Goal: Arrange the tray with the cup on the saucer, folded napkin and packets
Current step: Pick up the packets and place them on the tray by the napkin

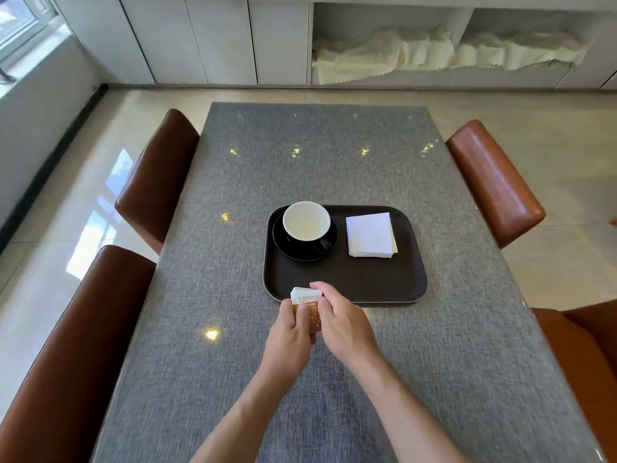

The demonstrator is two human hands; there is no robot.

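A dark brown tray (367, 282) lies on the grey table. On its left part stands a cup (306, 221), white inside and black outside, on a black saucer (293, 250). A folded white napkin (370, 234) lies on the tray's right part. Just in front of the tray's near left edge, both hands hold white and orange packets (307, 304). My left hand (288, 339) grips them from the left with the thumb on top. My right hand (344, 324) pinches them from the right, its fingers touching their upper edge.
The grey table (233, 228) carries a glossy cover. Brown leather chairs stand at the left (153, 182), near left (76, 345), right (494, 182) and near right (587, 362). White cabinets and a shelf with white cloth (434, 51) line the far wall.
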